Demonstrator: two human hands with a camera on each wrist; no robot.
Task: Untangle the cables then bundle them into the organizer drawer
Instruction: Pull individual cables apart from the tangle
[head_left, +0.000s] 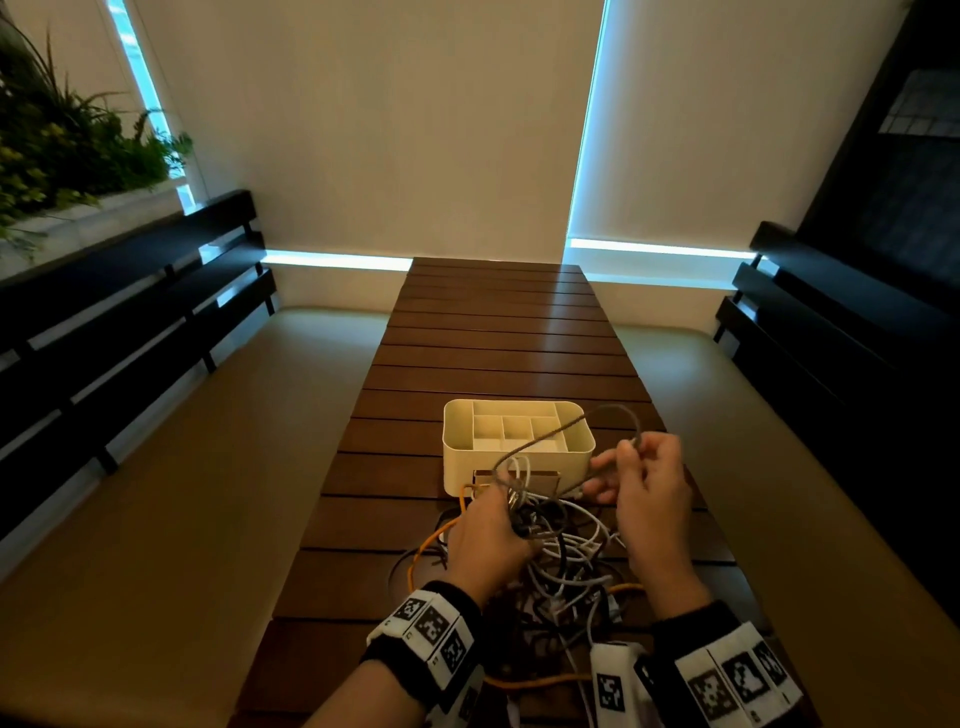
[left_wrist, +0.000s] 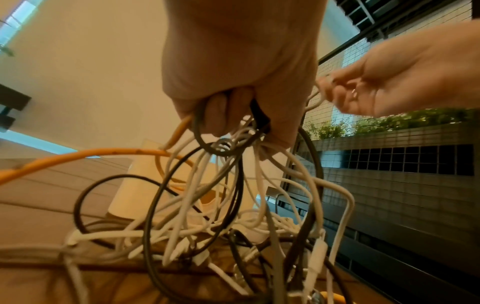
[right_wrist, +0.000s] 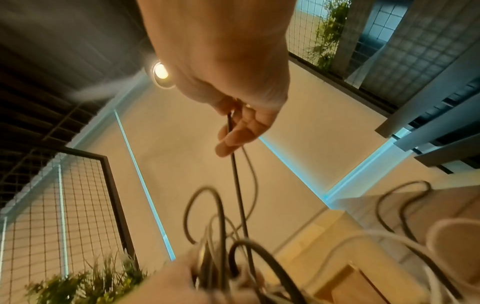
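Observation:
A tangle of white, black, grey and orange cables (head_left: 563, 558) lies on the wooden slat table (head_left: 498, 338), just in front of a cream organizer (head_left: 519, 441) with several compartments. My left hand (head_left: 488, 530) grips a bunch of the cables (left_wrist: 223, 142) and lifts them off the table. My right hand (head_left: 644, 483) is raised to the right of the organizer and pinches a thin grey cable (head_left: 540, 444) that loops over the organizer's near right corner. In the right wrist view the grey cable (right_wrist: 236, 170) runs down from my right fingers (right_wrist: 233, 135) to the bunch.
Cushioned benches with dark slatted backs run along both sides of the table. Plants (head_left: 67, 150) stand at the far left. A small wooden drawer front (head_left: 540, 480) shows at the organizer's near side. An orange cable (head_left: 535, 680) trails toward the table's near edge.

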